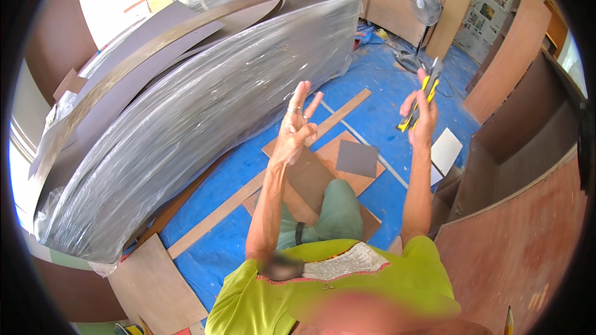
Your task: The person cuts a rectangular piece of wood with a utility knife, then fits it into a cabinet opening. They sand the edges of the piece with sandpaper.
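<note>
My left hand [295, 129] is raised over the boards on the floor, some fingers stretched up and apart, with nothing visible in it. Small shiny bands show on its fingers. To the right, my right hand [423, 118] is held up and closed around a yellow-and-black hand tool [427, 92] with a grey pointed end; its exact kind is hard to make out. Beneath my hands are a brown board [310, 177], a dark grey square sheet [357, 159] and a long wooden strip [217, 212], all lying on blue floor sheeting [223, 251].
A large plastic-wrapped stack of panels [217, 80] stands on edge along the left. Dark open cabinets [528, 142] and a reddish-brown panel [515, 229] line the right. A standing fan [426, 5] is at the back. A white board [447, 151] lies near the cabinets.
</note>
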`<state>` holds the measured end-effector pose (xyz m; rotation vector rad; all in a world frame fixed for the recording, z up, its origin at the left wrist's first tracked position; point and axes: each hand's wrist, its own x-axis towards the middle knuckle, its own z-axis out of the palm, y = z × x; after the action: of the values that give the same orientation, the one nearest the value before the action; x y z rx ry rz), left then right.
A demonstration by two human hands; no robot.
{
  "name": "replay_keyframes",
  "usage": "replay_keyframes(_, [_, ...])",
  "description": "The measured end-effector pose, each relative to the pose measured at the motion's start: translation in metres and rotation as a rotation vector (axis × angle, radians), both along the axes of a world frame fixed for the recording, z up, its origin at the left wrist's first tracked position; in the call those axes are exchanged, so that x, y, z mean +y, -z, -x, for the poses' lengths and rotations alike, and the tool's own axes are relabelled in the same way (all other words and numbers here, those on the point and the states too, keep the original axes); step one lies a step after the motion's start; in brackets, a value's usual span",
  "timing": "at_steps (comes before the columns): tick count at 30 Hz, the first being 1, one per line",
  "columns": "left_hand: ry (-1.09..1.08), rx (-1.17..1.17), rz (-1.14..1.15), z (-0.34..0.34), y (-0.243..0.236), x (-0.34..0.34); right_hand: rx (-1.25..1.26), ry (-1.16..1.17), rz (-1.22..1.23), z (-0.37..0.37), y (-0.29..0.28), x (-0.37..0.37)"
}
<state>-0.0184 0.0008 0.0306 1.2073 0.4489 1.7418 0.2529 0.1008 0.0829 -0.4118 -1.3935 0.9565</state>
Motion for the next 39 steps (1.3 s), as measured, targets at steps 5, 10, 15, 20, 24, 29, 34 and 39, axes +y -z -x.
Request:
replay_keyframes(5, [-0.028,0.035,0.035,0.007,0.012,-0.011,-0.116,-0.039,0.464,0.025,0.137,-0.017])
replay_keyframes(10, [-0.084,0.052,0.033,0.026,0.018,-0.013,-0.202,-0.132,1.003,0.029,0.292,-0.069])
replay_keyframes(15, [-0.269,0.011,0.066,0.04,0.004,-0.003,-0.17,-0.11,1.21,0.02,0.371,-0.089])
replay_keyframes(20, [-0.349,0.262,-0.074,0.043,0.0,0.006,-0.116,-0.083,1.185,0.016,0.391,-0.067])
replay_keyframes(24, [-0.485,0.919,-0.124,0.051,0.059,0.02,-0.151,-0.078,1.157,0.019,0.392,-0.064])
replay_keyframes(29, [-0.246,1.274,0.408,0.069,0.216,0.012,-0.147,-0.078,1.03,0.022,0.388,-0.073])
replay_keyframes(34, [-0.211,1.808,0.748,0.06,0.356,-0.065,-0.151,-0.056,1.071,0.021,0.389,-0.074])
replay_keyframes(39, [-0.149,1.561,0.938,0.05,0.385,-0.088,-0.227,-0.089,1.126,0.022,0.392,-0.063])
